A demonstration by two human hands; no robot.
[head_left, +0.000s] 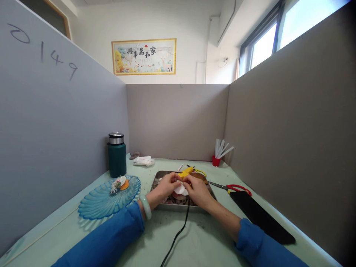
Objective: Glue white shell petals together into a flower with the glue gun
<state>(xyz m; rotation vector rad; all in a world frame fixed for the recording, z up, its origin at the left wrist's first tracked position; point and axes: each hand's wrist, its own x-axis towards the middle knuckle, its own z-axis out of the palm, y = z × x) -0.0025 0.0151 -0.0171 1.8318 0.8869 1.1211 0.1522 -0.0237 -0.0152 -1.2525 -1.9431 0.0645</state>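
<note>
My left hand (166, 184) and my right hand (198, 189) meet over a metal tray (157, 175) in the middle of the desk. Both are closed on a small white shell-like piece (180, 190), pinched between the fingertips. A yellow glue gun (185, 171) sticks up just behind my right hand; whether that hand also grips it is hidden. Its black cord (178, 233) runs toward me. Small shells or stones lie in the tray under my hands. A pale bangle (146, 206) is on my left wrist.
A blue glass shell-shaped plate (97, 204) with a few small pieces lies at the left, a dark green flask (117, 155) behind it. Red-handled scissors (236, 188) and a black mat (261, 217) lie right. A red cup of white sticks (216, 160) stands far right. Grey partitions enclose the desk.
</note>
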